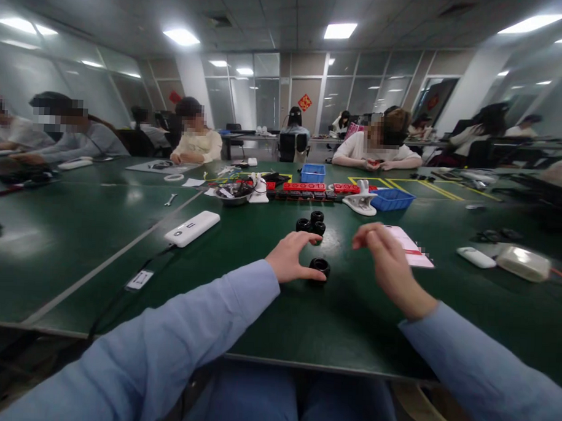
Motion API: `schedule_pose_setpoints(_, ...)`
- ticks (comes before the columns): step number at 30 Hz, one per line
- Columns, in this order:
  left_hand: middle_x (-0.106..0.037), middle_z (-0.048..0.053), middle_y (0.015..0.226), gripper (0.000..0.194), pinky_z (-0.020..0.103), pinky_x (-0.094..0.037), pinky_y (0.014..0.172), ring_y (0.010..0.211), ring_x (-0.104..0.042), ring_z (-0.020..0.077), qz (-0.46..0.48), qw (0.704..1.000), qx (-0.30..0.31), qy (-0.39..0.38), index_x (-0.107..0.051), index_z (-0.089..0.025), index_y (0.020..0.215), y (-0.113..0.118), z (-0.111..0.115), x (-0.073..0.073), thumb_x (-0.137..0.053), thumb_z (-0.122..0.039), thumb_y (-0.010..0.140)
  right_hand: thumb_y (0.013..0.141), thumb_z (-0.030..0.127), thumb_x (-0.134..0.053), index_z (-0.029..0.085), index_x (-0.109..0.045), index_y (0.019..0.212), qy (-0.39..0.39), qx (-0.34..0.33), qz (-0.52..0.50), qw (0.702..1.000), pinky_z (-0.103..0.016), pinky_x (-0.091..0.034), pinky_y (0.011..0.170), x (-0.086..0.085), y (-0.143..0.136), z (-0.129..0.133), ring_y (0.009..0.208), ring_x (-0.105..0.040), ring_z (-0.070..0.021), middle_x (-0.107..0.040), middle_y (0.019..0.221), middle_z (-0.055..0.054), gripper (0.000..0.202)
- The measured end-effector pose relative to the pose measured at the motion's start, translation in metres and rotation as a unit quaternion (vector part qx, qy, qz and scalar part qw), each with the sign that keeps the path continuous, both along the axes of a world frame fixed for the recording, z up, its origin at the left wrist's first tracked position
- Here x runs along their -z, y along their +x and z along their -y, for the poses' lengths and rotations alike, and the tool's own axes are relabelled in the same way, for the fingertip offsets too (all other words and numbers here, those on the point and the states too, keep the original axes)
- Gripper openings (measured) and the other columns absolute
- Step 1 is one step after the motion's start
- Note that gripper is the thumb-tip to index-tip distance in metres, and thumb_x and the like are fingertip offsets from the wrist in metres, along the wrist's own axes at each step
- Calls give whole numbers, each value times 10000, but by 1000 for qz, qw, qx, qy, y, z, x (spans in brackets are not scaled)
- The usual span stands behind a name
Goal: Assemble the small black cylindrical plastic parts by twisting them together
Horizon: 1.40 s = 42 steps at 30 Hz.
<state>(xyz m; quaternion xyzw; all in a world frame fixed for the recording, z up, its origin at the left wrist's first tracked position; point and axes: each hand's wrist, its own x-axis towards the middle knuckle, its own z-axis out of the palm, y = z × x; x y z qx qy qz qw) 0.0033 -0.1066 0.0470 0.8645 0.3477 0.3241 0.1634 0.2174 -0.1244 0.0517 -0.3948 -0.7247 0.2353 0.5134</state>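
My left hand (291,258) reaches over the green table, thumb and fingers spread apart. Its thumb overlaps the edge of a small black rubber tire (319,268); whether they touch I cannot tell. Just beyond the fingertips, a cluster of several similar black tires (316,218) sits close together. My right hand (386,263) hovers to the right with its fingers bent and together, nothing visible in them. Past that hand lies a pink and white card or phone-like rectangle (411,249), partly hidden behind the fingers.
A white power bank (192,228) with a cable lies left, near a small wrench (171,200). Farther back are a metal bowl (235,196) of parts, red blocks (304,187), blue bins (392,199) and a white clamp (360,201). Several people sit around the table.
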Motion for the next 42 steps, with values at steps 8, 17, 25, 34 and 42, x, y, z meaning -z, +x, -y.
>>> schedule_pose_setpoints(8,-603,62,1061,445,331,-393,888,999,-519,203,-92,971,215,-48,-622,-221,1061,-6,-38,-22,-753,-302,645,590,609,-672,153,-515,1140,-231,-229,180,928,-365,-425,772,27,2,-34,885,-539,-227,-575,1008,-81,732)
schedule_pose_setpoints(17,-625,67,1079,456,306,-389,885,998,-521,203,-174,939,279,-103,-591,-220,1141,8,-50,-27,-713,-241,702,625,406,-748,206,-634,982,-136,-250,288,914,-336,-391,802,19,-3,-45,875,-524,-200,-592,892,-19,425)
schedule_pose_setpoints(25,-625,60,991,412,285,-413,811,927,-556,194,-223,946,223,-77,-611,-200,1073,10,-43,-31,-719,-314,691,573,388,-786,189,-651,922,-112,-223,267,931,-311,-376,775,31,-7,-45,854,-529,-191,-627,878,-12,424)
schedule_pose_setpoints(34,-627,54,890,433,318,-428,747,855,-571,221,-280,956,74,-40,-623,-158,949,14,-17,-35,-732,-436,635,536,438,-791,160,-620,800,-83,-166,277,943,-264,-353,656,35,-14,-37,736,-521,-166,-612,769,-3,420)
schedule_pose_setpoints(42,-619,81,753,533,341,-418,653,737,-578,247,-351,934,-64,29,-607,-120,777,25,1,-34,-621,-635,638,556,453,-772,158,-539,672,-78,-104,308,942,-226,-292,561,36,-22,-31,627,-455,-122,-520,659,27,393)
